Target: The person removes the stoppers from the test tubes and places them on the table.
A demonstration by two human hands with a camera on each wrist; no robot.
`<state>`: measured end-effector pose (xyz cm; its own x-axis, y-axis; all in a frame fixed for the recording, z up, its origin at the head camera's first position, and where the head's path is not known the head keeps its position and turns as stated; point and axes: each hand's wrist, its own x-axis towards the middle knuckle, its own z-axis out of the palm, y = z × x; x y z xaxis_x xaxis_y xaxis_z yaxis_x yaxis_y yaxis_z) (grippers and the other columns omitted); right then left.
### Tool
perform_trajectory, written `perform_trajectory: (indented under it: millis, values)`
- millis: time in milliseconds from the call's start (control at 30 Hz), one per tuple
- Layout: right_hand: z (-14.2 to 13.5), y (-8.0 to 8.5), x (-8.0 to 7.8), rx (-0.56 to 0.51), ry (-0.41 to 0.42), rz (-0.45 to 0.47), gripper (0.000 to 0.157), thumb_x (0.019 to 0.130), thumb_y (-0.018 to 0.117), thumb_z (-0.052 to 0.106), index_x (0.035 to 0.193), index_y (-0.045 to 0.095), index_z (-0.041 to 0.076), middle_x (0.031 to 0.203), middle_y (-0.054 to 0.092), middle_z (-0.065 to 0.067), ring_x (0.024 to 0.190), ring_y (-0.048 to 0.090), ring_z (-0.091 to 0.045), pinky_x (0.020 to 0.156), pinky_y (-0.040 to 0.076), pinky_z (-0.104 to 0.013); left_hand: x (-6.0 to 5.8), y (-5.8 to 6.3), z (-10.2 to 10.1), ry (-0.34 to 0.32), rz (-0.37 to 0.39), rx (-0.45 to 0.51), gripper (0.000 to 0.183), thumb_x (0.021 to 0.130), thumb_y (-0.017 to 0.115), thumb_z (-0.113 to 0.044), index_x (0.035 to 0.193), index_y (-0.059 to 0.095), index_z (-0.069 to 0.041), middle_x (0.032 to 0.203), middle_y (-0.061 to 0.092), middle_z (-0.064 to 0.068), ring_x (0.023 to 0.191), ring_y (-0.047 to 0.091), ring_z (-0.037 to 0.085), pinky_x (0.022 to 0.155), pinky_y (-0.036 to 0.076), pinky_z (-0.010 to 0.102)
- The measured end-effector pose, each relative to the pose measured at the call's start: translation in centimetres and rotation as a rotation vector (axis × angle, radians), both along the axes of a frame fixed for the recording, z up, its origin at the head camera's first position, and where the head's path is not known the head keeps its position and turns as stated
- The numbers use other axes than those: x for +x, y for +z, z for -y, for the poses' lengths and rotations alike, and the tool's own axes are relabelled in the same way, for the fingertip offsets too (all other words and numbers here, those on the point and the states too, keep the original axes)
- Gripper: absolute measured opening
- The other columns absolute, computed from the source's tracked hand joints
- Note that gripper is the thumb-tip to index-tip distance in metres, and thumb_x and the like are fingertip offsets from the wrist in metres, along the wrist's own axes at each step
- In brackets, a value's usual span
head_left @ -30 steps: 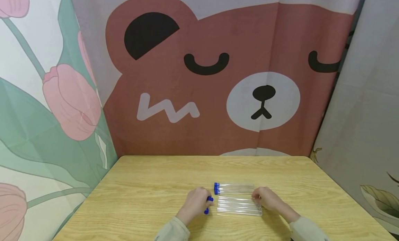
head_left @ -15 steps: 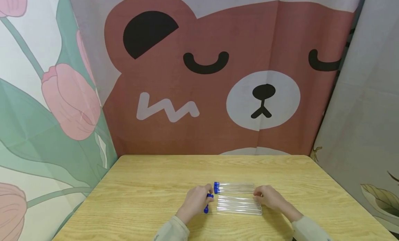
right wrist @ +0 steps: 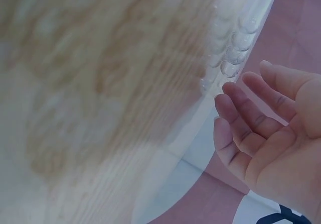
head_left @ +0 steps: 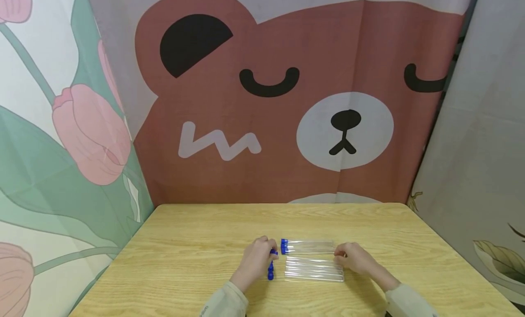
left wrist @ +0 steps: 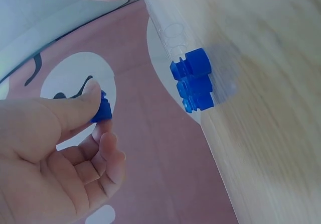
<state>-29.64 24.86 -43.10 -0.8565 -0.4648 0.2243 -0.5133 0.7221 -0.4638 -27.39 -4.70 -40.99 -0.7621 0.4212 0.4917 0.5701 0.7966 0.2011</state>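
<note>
Between thumb and index finger, my left hand point(head_left: 255, 260) pinches a small blue stopper point(left wrist: 104, 108) with a ridged plug. Several more blue stoppers point(head_left: 270, 271) line up on the table just below that hand. Clear test tubes point(head_left: 313, 269) without stoppers lie side by side to the right. Behind them lies a group of stoppered test tubes point(head_left: 309, 247), with blue caps point(left wrist: 195, 81) facing left. My right hand point(head_left: 356, 257) is at the rounded right ends of the tubes, its fingers loosely bent; in the right wrist view nothing lies between thumb and fingers.
Everything lies on a light wood table point(head_left: 197, 244). A curtain with a bear print point(head_left: 229, 180) hangs along its back edge. A tulip-patterned curtain point(head_left: 90, 134) stands on the left, and a pale one point(head_left: 471, 148) on the right.
My left hand has moved away from me with the blue stopper, up to the level of the stoppered tubes. The right hand has barely shifted; the tubes lie as before.
</note>
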Motion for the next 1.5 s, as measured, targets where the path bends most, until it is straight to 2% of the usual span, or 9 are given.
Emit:
perform_trajectory:
  millis: [167,367,567,700,800,1033,1500]
  values:
    - [0.0,0.0,-0.1,-0.007,0.008,-0.008,0.007,0.081,0.06,0.003,0.084,0.064,-0.002,0.074,0.059,-0.001,0.061,0.049,-0.006,0.052,0.042,-0.022,0.0,0.2,0.1,0.004,0.027,0.021,0.01,0.077,0.07,-0.011,0.08,0.062,-0.006,0.072,0.055,-0.001,0.064,0.053,0.01,0.055,0.044,0.019]
    - [0.2,0.1,-0.1,-0.011,0.026,-0.017,0.006,0.081,0.06,0.002,0.083,0.064,-0.002,0.073,0.058,0.0,0.06,0.047,-0.004,0.052,0.041,-0.022,-0.3,0.0,0.3,0.01,0.015,0.029,0.01,0.08,0.066,-0.008,0.075,0.059,-0.004,0.067,0.057,0.001,0.058,0.053,0.01,0.052,0.044,0.02]
    - [0.2,0.1,0.0,-0.018,0.029,-0.004,0.006,0.081,0.06,0.002,0.083,0.063,-0.002,0.072,0.057,0.0,0.059,0.045,-0.004,0.051,0.04,-0.022,-0.8,0.0,0.5,0.052,-0.016,0.017,0.014,0.079,0.064,-0.006,0.07,0.053,-0.004,0.059,0.053,0.001,0.048,0.045,0.008,0.043,0.038,0.021]
    - [0.2,0.2,0.0,-0.019,0.033,-0.007,0.007,0.081,0.061,0.004,0.083,0.063,-0.002,0.073,0.058,0.0,0.06,0.045,-0.004,0.052,0.04,-0.022,-0.9,-0.1,0.6,0.072,0.016,0.011,0.014,0.079,0.064,-0.005,0.071,0.052,-0.003,0.057,0.05,0.0,0.047,0.042,0.007,0.041,0.036,0.02]
    - [0.3,0.3,0.0,-0.023,0.038,-0.005,0.008,0.082,0.061,0.005,0.083,0.063,-0.003,0.074,0.058,-0.001,0.06,0.045,-0.005,0.052,0.04,-0.023,-1.1,-0.2,0.6,0.077,0.032,-0.003,0.013,0.08,0.063,-0.005,0.073,0.053,-0.002,0.059,0.051,0.001,0.048,0.044,0.008,0.042,0.037,0.021]
    - [0.3,0.1,-0.1,-0.015,0.034,0.0,0.007,0.082,0.06,0.004,0.083,0.064,-0.002,0.072,0.057,0.001,0.059,0.044,-0.004,0.052,0.04,-0.022,-1.5,-0.3,0.8,0.076,-0.016,-0.08,0.014,0.075,0.07,-0.012,0.068,0.058,-0.008,0.062,0.054,-0.002,0.056,0.053,0.011,0.049,0.042,0.023]
    - [0.3,0.2,-0.2,0.011,0.02,0.016,0.007,0.082,0.06,0.004,0.083,0.065,-0.001,0.075,0.059,-0.001,0.061,0.046,-0.005,0.052,0.041,-0.023,-3.9,-1.3,0.6,0.11,0.037,-0.149,0.01,0.075,0.069,-0.008,0.068,0.062,-0.009,0.062,0.051,-0.003,0.057,0.049,0.009,0.049,0.041,0.021]
